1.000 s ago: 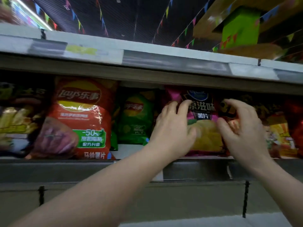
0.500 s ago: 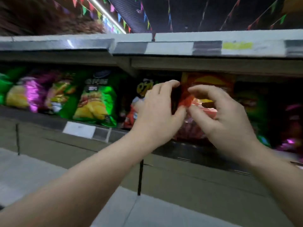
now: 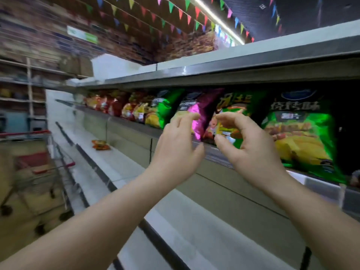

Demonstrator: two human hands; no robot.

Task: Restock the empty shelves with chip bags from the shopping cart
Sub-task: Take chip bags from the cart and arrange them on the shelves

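Note:
A row of chip bags stands on the upper shelf (image 3: 134,124): a big green bag (image 3: 303,133) at the right, a dark green cartoon bag (image 3: 233,103) and a magenta bag (image 3: 197,107) beside it, with several more bags (image 3: 136,108) running off to the left. My left hand (image 3: 175,151) and my right hand (image 3: 247,147) hover side by side just in front of the magenta and cartoon bags. Both have loosely bent fingers and hold nothing. The shopping cart (image 3: 39,172) with red trim stands blurred at the far left.
Below the stocked row run white lower shelves (image 3: 124,164) with dark front rails; a single orange bag (image 3: 100,144) lies on one. A top shelf board (image 3: 224,65) overhangs the bags. Other store shelving stands beyond the cart.
My view has swung left along the aisle, bringing the cart and lower shelves into sight. Both hands have let go of the bags they touched and now hover empty.

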